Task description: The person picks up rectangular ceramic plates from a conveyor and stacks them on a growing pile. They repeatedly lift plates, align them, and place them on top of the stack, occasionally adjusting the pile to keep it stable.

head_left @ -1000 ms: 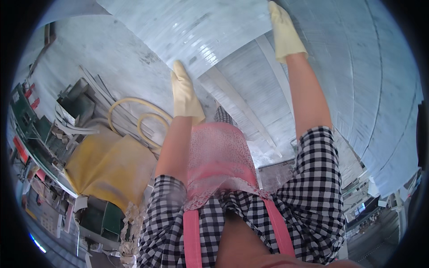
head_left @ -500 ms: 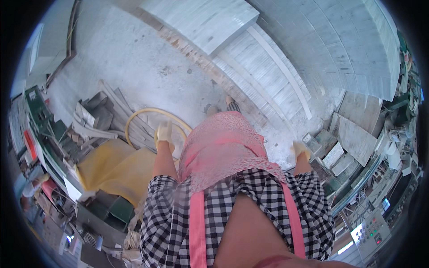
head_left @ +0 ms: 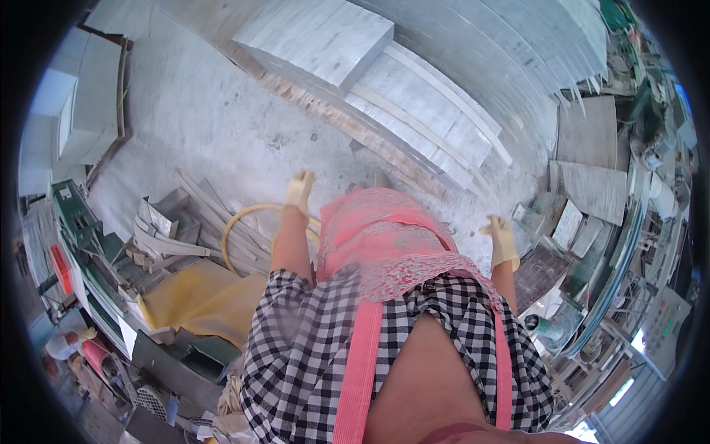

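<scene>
My left hand (head_left: 299, 192), in a cream glove, is held out beside the pink apron (head_left: 384, 229). Its fingers are loosely bent and nothing shows in them. On the apron's other side is my right hand (head_left: 502, 240), gloved alike, with its fingers a little apart and holding nothing. Below the left hand a yellow hose (head_left: 248, 212) lies in a loop on the floor, apart from the hand. Metal offcuts and boxes (head_left: 546, 214) stand to the right of my right hand.
Ahead lies a large stack of grey-white slabs or sheets (head_left: 318, 41) along a worn floor edge (head_left: 325, 111). Long strips (head_left: 214, 214) and a yellow sheet (head_left: 200, 296) lie left. Green metal boxes (head_left: 200, 359) stand near left; a control panel (head_left: 665, 322) is far right.
Both hands have risen and moved forward from beside my body. The whole view has shifted, and a foot and checked trouser leg seen ahead of the apron are mostly hidden now.
</scene>
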